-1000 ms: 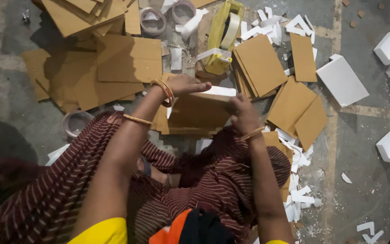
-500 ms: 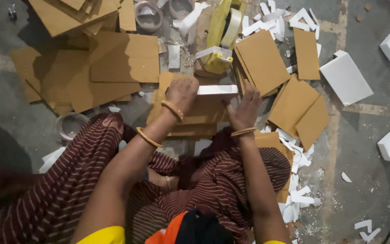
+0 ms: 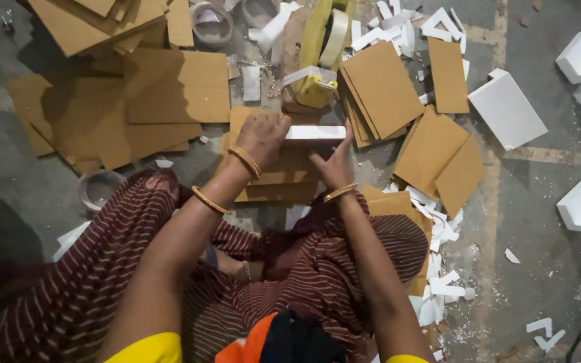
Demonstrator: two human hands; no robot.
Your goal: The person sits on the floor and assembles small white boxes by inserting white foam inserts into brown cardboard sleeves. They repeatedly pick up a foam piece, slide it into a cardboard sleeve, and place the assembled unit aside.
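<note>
I see the white foam strip (image 3: 315, 132) lying across the cardboard sheet (image 3: 284, 168), pinched between left hand (image 3: 263, 134) and right hand (image 3: 334, 165), both lower than 0.5 s ago.

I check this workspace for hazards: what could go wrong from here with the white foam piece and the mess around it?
The white foam strip is pinched between the left hand and right hand; it may snap if pressed hard. The cardboard sheet beneath it lies on other sheets and might slide. White foam scraps crowd the floor by the right knee and could get crushed or mixed up.
</note>
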